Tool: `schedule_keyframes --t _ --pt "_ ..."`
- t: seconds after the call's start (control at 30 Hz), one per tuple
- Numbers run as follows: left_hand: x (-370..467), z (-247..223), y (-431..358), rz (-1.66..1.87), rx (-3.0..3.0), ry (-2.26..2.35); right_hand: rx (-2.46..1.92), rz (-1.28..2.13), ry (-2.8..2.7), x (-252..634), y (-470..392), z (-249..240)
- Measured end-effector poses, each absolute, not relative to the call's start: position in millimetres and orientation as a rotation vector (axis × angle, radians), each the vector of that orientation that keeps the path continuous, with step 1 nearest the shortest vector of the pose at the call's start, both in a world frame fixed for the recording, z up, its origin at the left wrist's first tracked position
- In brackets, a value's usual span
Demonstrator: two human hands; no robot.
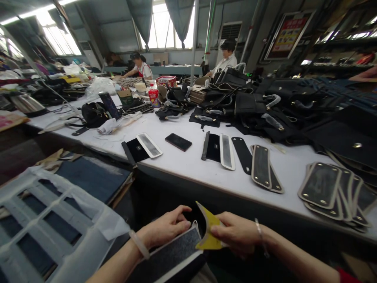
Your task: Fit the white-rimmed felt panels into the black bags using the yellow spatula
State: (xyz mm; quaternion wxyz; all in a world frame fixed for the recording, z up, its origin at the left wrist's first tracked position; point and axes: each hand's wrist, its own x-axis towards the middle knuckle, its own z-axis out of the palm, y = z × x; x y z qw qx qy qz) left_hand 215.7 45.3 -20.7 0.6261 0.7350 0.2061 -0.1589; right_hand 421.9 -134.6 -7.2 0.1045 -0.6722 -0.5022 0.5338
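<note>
My right hand [235, 232] grips a curved yellow piece [209, 230], thumb on its near face. Its lower left corner meets the end of a dark panel with a pale border [176, 257], low in the view over my lap. My left hand [166, 228] lies along the upper edge of that panel, fingers bent towards the yellow piece; what its fingertips hold is hard to make out. Black material shows between the panel and the yellow piece.
Ahead, a white table [188, 173] bears a phone [178, 141], pale-edged strips [261, 166], stacked panels [321, 184] and black bags [250, 102]. A white frame-like sheet [73, 196] lies at left. Two people sit beyond the table.
</note>
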Motion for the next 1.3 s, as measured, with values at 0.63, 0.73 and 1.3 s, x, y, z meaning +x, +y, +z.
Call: schedule_keyframes --t 0.63,0.73,1.3 --pt "217.7 8.0 44.9 -0.340 1.978 0.444 -1.808 0.331 -2.591 419.3 -35.8 5.6" --pt "218.8 8.5 45.5 -0.358 1.991 0.449 -1.823 0.320 -2.608 418.0 -36.9 8.5" --pt "215.5 4.4 42.0 -0.300 2.037 0.363 -2.089 0.481 -2.515 400.2 -50.7 15.4"
